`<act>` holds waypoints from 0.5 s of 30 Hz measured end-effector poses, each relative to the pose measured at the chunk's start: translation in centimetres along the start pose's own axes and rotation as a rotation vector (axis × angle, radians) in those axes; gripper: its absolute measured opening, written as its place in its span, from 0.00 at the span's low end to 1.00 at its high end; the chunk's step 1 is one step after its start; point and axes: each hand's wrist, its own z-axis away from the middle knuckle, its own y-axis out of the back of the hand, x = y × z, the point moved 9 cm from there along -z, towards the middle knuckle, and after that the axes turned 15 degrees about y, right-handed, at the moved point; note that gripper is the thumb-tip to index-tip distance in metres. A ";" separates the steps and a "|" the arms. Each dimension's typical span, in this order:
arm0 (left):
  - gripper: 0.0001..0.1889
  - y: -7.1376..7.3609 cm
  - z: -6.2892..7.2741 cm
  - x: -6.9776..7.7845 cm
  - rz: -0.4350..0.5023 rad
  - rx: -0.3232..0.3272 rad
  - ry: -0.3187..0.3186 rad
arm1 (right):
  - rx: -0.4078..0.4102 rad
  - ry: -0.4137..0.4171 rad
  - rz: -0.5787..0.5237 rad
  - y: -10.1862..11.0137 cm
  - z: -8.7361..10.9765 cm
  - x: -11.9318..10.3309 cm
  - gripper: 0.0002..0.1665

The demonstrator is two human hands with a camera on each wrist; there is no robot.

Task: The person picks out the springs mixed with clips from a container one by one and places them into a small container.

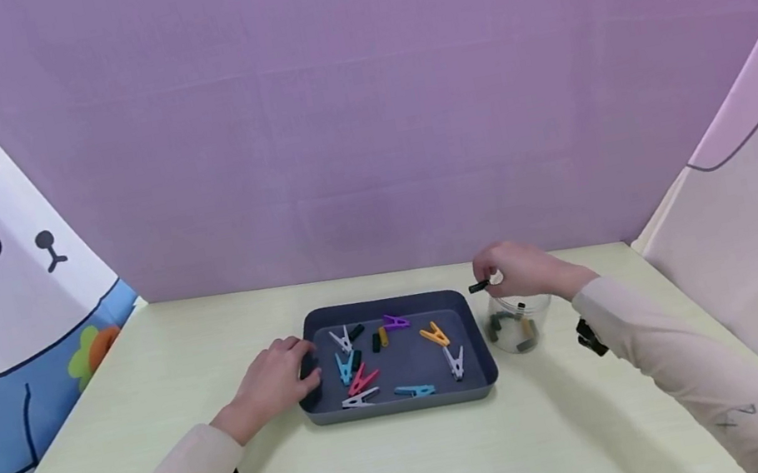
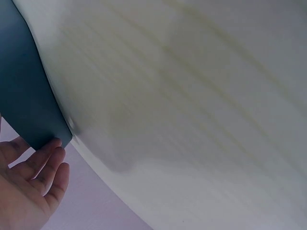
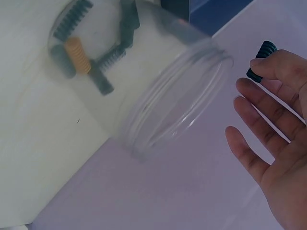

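1. At two o'clock from the middle of the tray, the right hand pinches a dark spring between thumb and forefinger, its other fingers spread apart.
2. At three o'clock, just beside the tray, stands a clear jar with dark and yellow springs inside; the pinched spring is outside its mouth.
3. At nine o'clock, the left hand grips the tray's wall, seemingly to steady it.
4. Inside the tray, loose springs lie between nine and eleven o'clock, among coloured pegs.
5. The step in hand looks like sorting springs into the jar; the next move probably calls for centring this one over the open mouth, then parting thumb and finger.
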 end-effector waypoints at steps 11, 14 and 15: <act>0.21 0.1 0.1 0.0 -0.002 -0.004 0.004 | 0.062 -0.045 -0.010 1.1 2.4 1.9 0.06; 0.21 0.1 0.1 -0.1 -0.003 -0.010 0.007 | 0.064 -0.054 -0.001 1.0 2.9 2.2 0.07; 0.21 0.1 0.1 -0.1 -0.003 -0.009 0.007 | 0.067 -0.055 0.006 1.0 3.0 2.3 0.07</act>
